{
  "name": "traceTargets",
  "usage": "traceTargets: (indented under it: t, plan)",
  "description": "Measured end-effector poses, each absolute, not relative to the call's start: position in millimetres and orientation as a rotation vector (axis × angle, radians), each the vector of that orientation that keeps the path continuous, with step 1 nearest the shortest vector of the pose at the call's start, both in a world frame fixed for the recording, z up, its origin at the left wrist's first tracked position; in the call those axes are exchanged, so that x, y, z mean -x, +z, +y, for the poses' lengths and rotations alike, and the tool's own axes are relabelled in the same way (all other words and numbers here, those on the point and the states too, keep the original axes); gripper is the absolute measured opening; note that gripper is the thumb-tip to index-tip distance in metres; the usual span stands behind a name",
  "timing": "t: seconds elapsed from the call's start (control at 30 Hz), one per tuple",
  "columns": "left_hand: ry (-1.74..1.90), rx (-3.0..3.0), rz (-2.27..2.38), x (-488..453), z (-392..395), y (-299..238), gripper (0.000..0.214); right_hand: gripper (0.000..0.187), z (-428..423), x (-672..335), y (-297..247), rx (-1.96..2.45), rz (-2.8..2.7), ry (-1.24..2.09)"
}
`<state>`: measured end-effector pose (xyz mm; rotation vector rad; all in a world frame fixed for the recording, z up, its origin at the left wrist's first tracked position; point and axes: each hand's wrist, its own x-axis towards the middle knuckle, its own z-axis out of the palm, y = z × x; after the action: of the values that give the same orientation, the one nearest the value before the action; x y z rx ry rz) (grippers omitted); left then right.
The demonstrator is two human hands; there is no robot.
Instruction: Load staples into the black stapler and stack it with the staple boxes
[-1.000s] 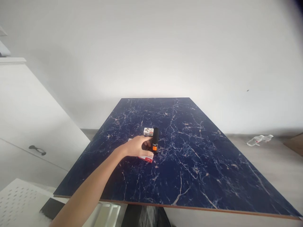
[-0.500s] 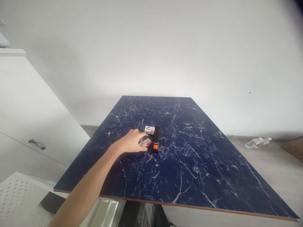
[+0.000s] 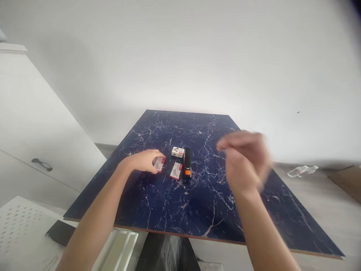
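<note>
My left hand (image 3: 145,161) is closed round a small red-and-white staple box (image 3: 159,164), low over the table or resting on it; I cannot tell which. Just right of it, a second red-and-white staple box (image 3: 176,171) lies flat and slightly turned. Behind that sits a white box (image 3: 177,151) with a dark picture of clips on it. A black stapler (image 3: 187,162) with an orange part at its near end lies along the right side of these boxes. My right hand (image 3: 246,160) is raised over the right of the table, its fingers smeared by motion.
The boxes lie on a dark blue marble-patterned tabletop (image 3: 197,210). On the left stands a white cabinet (image 3: 45,124) with a dark handle. A clear plastic bottle (image 3: 301,171) lies on the floor to the right, near a brown board (image 3: 346,182). A white wall rises behind.
My left hand has moved left, bringing one staple box away from the stapler. The other staple box now shows uncovered. My right hand has come into view from the lower right.
</note>
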<state>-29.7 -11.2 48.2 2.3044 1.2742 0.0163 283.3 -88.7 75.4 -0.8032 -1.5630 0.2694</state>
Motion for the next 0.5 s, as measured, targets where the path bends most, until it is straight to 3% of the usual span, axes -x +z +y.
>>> traceTargets:
  t: [0.17, 0.3, 0.4, 0.5]
  plan:
    - [0.266, -2.355, 1.049, -13, -23, 43, 0.068, 0.018, -13, -298, 23, 1.267, -1.66, 0.354]
    - [0.231, -2.374, 1.015, -28, -27, 29, 0.073, 0.026, 1, -305, -7, 1.443, -1.79, 0.852]
    - [0.307, -2.389, 1.091, -36, -29, 16, 0.078, 0.043, -12, -301, 1, 1.383, -1.632, 1.323]
    - [0.382, -2.426, 1.153, -45, -33, 8, 0.087, 0.063, -28, -294, 21, 1.295, -1.553, 1.533]
